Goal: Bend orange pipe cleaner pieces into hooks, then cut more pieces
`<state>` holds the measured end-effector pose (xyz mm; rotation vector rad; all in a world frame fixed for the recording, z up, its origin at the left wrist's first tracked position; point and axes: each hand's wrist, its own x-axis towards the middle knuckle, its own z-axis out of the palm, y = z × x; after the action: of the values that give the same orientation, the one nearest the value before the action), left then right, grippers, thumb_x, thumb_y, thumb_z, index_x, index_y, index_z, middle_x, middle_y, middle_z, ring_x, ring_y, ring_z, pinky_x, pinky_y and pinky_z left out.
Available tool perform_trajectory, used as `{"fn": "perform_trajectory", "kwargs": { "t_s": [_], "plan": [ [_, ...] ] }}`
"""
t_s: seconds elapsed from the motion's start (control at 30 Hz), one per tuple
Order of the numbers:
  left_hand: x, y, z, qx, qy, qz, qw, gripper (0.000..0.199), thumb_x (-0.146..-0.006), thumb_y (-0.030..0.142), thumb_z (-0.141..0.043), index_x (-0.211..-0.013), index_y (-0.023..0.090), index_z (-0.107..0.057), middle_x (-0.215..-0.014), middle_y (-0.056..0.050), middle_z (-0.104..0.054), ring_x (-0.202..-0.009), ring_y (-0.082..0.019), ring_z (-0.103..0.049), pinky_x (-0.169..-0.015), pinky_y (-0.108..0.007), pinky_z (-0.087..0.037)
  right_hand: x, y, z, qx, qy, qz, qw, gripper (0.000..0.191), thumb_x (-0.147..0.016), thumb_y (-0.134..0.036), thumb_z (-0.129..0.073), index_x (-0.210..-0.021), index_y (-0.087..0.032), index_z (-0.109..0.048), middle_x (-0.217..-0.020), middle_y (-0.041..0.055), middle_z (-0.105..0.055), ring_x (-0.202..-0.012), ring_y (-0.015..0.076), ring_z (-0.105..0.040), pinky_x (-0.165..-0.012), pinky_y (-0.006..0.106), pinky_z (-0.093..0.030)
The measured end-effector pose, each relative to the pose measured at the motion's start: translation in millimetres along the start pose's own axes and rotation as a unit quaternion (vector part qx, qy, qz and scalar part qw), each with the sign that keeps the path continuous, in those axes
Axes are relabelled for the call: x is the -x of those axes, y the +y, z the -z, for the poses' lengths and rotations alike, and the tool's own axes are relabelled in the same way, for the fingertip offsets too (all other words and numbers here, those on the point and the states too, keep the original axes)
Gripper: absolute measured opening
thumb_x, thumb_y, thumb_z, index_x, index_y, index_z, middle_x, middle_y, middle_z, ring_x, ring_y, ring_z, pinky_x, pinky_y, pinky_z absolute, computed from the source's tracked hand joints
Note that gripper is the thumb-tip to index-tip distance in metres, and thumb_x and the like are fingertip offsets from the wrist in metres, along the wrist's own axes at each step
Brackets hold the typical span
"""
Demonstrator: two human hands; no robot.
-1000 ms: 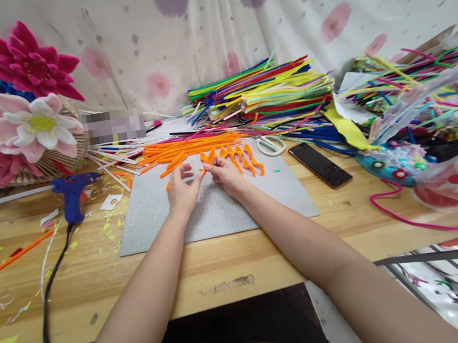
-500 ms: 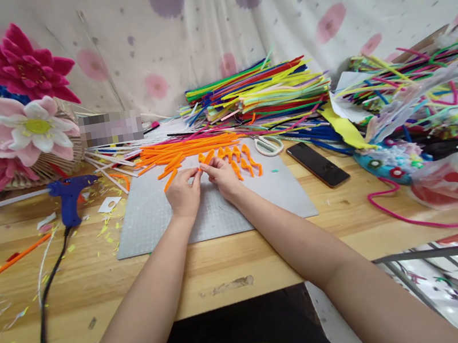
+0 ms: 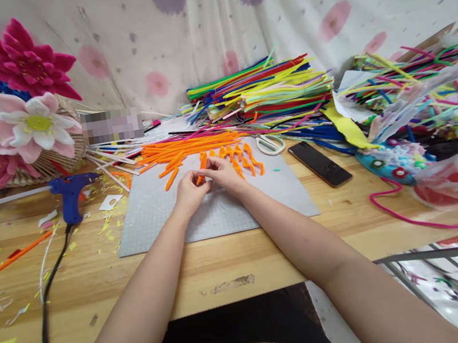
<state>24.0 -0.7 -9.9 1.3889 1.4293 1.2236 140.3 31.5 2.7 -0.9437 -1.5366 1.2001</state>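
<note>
The left hand (image 3: 191, 193) and right hand (image 3: 226, 175) grip a short orange piece (image 3: 203, 163) between pinched fingers (image 3: 210, 171) over the grey mat (image 3: 236, 216), presumably steadying it from both sides. Bent orange pieces (image 3: 247, 165) lie in rows beyond, apparently spaced to prevent tangling.

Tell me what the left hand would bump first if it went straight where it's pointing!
Besides the orange piece it holds, the left hand would likely meet the right hand first, close ahead; depth is hard to tell.
</note>
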Motion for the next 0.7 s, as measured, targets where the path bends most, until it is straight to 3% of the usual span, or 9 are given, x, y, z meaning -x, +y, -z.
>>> {"fn": "perform_trajectory", "kwargs": {
  "t_s": [0.13, 0.27, 0.4, 0.53, 0.7],
  "plan": [
    [2, -2, -2.4, -0.115, 0.072, -0.040, 0.990, 0.010, -0.065, 0.026, -0.059, -0.064, 0.018, -0.053, -0.059, 0.003, -0.054, -0.057, -0.011, -0.047, -0.059, -0.024, -0.037, 1, 4, -5, 0.015, 0.006, -0.004, 1.000, 0.033, -0.063, -0.037, -0.063, -0.054, -0.019, -0.037, -0.055, -0.0051, -0.037, -0.056, 0.0088, -0.032, -0.054, 0.023, -0.026],
    [8, 8, -0.8, -0.144, 0.093, -0.065, 0.983, 0.010, -0.064, 0.026, -0.062, -0.071, 0.019, -0.061, -0.073, -0.002, -0.063, -0.071, -0.015, -0.056, -0.070, -0.026, -0.041, -1, 7, -2, 0.021, 0.013, -0.003, 1.000, 0.029, -0.063, -0.032, -0.062, -0.053, -0.019, -0.037, -0.055, -0.0053, -0.036, -0.056, 0.0086, -0.033, -0.054, 0.023, -0.026],
    [10, 12, 2.9, -0.170, 0.091, -0.030, 0.981, 0.016, -0.065, 0.034, -0.064, -0.066, 0.019, -0.066, -0.070, -0.004, -0.066, -0.069, -0.018, -0.059, -0.070, -0.028, -0.042, -2, 6, 1, 0.022, 0.000, -0.005, 1.000, 0.030, -0.061, -0.030, -0.062, -0.052, -0.019, -0.036, -0.053, -0.0057, -0.035, -0.055, 0.0083, -0.032, -0.054, 0.023, -0.026],
    [8, 7, 5.8, -0.103, 0.045, 0.026, 0.993, 0.016, -0.063, 0.034, -0.066, -0.062, 0.018, -0.068, -0.060, -0.002, -0.065, -0.061, -0.016, -0.058, -0.061, -0.027, -0.043, 0, 3, 5, 0.003, -0.034, -0.026, 0.999, 0.033, -0.060, -0.034, -0.064, -0.052, -0.019, -0.036, -0.052, -0.0059, -0.037, -0.054, 0.0080, -0.033, -0.054, 0.023, -0.026],
    [8, 9, 8.6, 0.101, -0.028, 0.118, 0.987, 0.012, -0.059, 0.025, -0.070, -0.062, 0.014, -0.067, -0.062, -0.002, -0.066, -0.061, -0.015, -0.061, -0.058, -0.027, -0.049, 2, 2, 10, -0.045, -0.073, -0.066, 0.994, 0.034, -0.057, -0.037, -0.068, -0.054, -0.018, -0.041, -0.052, -0.0059, -0.043, -0.051, 0.0065, -0.034, -0.049, 0.022, -0.024]
  ]
}}
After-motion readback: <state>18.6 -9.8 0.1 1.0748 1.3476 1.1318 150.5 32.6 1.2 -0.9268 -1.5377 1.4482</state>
